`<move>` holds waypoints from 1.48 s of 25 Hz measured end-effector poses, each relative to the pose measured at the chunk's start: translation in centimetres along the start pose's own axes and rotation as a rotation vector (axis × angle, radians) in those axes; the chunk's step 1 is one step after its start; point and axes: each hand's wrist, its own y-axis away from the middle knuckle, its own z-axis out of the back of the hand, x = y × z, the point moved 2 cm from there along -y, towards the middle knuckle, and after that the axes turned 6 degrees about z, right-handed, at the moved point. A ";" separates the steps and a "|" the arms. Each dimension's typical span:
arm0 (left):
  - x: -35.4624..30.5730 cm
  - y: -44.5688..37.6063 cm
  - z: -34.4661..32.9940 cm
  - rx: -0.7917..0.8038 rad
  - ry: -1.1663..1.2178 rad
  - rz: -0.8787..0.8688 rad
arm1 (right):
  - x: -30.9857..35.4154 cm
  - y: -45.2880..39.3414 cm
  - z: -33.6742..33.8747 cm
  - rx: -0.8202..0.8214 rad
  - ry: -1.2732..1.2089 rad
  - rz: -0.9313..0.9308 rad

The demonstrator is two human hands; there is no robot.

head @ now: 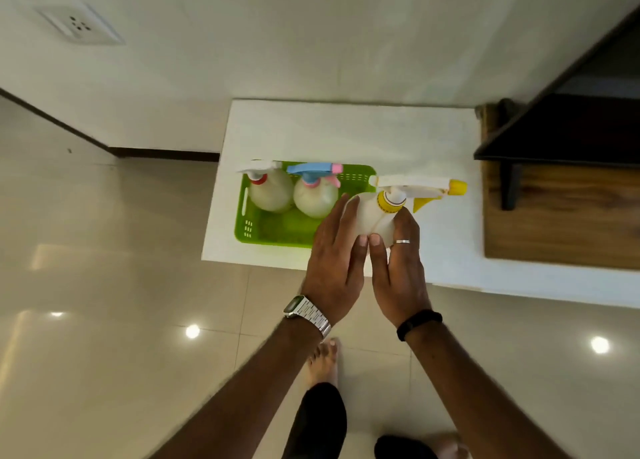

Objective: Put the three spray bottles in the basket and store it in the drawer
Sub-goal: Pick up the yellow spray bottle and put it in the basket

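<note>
the yellow-nozzled spray bottle (pixel 377 216) is being gripped between both hands, left hand (pixel 334 268) and right hand (pixel 398 271), fingers wrapped on its body, at the green basket (pixel 273 231)'s right edge. inside, the red-collared bottle (pixel 270 190) and blue-and-pink-nozzled bottle (pixel 315 197) are being kept upright on the white countertop (pixel 346 132).

Green basket (pixel 273 231), yellow-capped bottle (pixel 375 216), blue-pink sprayer (pixel 313 170) (bottles milky white)

Glossy tiled floor (pixel 104 285), white wall (pixel 277 42)
</note>
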 end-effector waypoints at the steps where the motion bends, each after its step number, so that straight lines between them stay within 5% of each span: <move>1: 1.3 -0.2 0.5 0.000 -0.001 0.018 | 0.0 -0.4 -1.0 0.043 0.040 0.016; 11: 6.5 -1.6 -1.3 0.138 0.027 0.090 | -3.8 -1.2 -3.9 0.203 0.555 0.042; 19: 8.2 -2.0 -2.0 0.078 -0.378 0.096 | -5.5 -0.9 -5.2 0.257 0.689 0.013; 32: 8.7 -1.9 -1.9 0.124 -0.443 0.161 | -5.0 -1.2 -4.7 0.171 0.482 -0.013; 37: 10.5 0.8 -0.6 -0.026 -0.403 0.195 | -4.5 2.3 -4.1 0.030 0.461 -0.007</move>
